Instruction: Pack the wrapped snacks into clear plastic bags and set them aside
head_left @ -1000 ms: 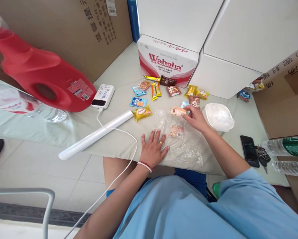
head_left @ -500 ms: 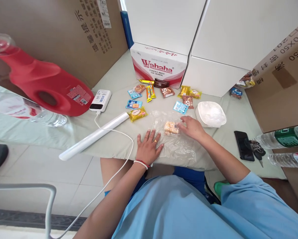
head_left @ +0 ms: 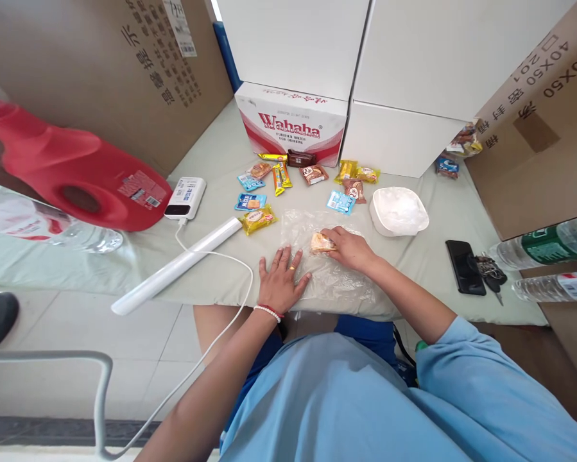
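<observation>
The pale green table (head_left: pixel 211 154) bears a red jug (head_left: pixel 71 170) at ten o'clock from the clear plastic bag (head_left: pixel 339 289) and a Wahaha box (head_left: pixel 291 122) at eleven. The bag lies flat at the near edge, with a white bowl (head_left: pixel 398 212) at two o'clock. The left hand (head_left: pixel 281 282) is open, fingers spread, and presses palm-down on the bag's nine o'clock edge. The right hand (head_left: pixel 350 249) is closed around a snack packet (head_left: pixel 321 242) at the bag's middle, though I cannot tell whether the packet is inside it.
</observation>
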The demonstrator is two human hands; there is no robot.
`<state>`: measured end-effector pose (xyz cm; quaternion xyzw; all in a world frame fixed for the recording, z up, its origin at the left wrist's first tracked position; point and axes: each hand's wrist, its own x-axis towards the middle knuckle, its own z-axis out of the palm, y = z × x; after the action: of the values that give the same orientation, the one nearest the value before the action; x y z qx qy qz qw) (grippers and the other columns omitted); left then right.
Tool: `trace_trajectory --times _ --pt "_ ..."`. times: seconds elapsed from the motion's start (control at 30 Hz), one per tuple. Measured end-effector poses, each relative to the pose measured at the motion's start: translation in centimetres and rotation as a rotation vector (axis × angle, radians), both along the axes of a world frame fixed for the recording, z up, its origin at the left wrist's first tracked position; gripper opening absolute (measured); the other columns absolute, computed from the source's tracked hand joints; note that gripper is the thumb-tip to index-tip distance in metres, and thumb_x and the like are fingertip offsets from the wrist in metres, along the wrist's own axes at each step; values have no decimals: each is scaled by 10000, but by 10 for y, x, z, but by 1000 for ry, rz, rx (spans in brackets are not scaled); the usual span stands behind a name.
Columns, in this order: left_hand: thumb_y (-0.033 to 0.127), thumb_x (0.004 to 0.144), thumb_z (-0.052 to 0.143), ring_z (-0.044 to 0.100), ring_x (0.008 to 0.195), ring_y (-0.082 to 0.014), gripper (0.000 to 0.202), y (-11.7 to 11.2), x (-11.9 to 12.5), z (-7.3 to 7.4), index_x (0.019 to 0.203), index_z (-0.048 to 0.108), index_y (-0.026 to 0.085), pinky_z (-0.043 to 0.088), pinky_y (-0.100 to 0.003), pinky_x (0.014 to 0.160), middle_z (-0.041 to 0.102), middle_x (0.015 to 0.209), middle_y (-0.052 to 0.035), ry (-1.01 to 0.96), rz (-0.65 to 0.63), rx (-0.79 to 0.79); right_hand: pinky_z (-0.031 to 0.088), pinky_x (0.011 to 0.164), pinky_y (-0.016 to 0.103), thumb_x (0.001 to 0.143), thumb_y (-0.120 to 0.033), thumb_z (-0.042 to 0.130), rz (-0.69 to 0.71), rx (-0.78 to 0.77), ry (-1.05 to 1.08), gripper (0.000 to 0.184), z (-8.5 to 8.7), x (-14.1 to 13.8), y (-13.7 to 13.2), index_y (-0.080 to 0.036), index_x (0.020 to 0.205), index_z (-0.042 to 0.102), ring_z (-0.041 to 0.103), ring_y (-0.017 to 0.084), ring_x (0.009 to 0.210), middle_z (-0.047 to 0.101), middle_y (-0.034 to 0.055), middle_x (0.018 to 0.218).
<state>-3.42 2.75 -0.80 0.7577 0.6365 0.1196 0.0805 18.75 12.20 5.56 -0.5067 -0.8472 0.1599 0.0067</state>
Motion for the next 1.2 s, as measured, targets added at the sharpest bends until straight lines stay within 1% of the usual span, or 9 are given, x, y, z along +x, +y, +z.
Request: trace_trajectory --times 0.13,0.27,0.37,0.47,0.53,0.63,0.77,0.97,1.2 --pt "524 1011 427 270 1576 -338 643 -1 -16 5 1592 394 249 215 -651 1229 265 1712 -148 -86 -1 -6 545 914 387 916 -433 707 -45 39 124 721 11 18 -13 -270 1552 409 628 298 1211 447 124 1561" --pt "577 981 487 339 1547 -327 723 -8 -47 12 1613 340 259 162 -646 1247 330 1684 -164 -126 -229 -87 515 1022 445 923 -482 700 152 -83 299 541 16 60 -51 -263 1400 572 595 291 1215 625 114 1324" --pt "646 888 613 371 1527 -357 813 -14 -69 12 1580 411 270 95 -672 1252 359 1668 -174 -98 -402 -165 507 1049 503 881 -437 754 205 -148 330 509 -3 87 -87 -287 1350 623 554 314 1246 618 126 1348" --pt "566 892 645 366 1532 -352 617 -16 -82 10 1450 586 309 105 -652 1262 380 1665 -138 -81 -455 -213 528 1011 514 987 -360 593 99 -86 380 228 -29 99 -109 -281 1160 719 576 300 1196 638 132 1328" --pt "526 917 628 364 1535 -335 485 -14 -86 9 1359 662 331 111 -640 1267 386 1666 -108 -104 -462 -228 542 971 498 1033 -348 487 49 -56 428 268 -40 99 -111 -276 1030 746 605 284 1124 679 128 1249" --pt "492 967 555 404 1517 -300 364 -7 -87 9 1255 723 347 132 -628 1270 445 1636 -71 -161 -454 -242 545 938 472 1038 -398 475 51 -84 486 302 -37 96 -98 -274 989 746 632 269 1043 724 119 1136" --pt "426 1014 451 532 1418 -255 348 4 -82 14 1072 769 297 226 -600 1261 666 1425 -63 -293 -379 -212 527 916 410 1025 -443 494 25 -152 501 308 -13 100 -69 -242 991 725 655 241 966 743 94 990" --pt "487 931 549 608 1294 -243 290 46 -66 28 902 717 253 452 -471 1156 772 1138 -76 -666 -121 -77 486 794 302 938 -511 571 -149 -205 553 326 16 102 -17 -210 928 697 637 194 837 718 44 891" --pt "403 849 599 646 1025 -256 224 112 -40 26 773 652 199 494 -456 1045 714 981 -95 -524 264 -83 400 635 248 853 -451 592 -301 -264 472 284 8 85 36 -185 879 686 539 148 668 652 -1 730"
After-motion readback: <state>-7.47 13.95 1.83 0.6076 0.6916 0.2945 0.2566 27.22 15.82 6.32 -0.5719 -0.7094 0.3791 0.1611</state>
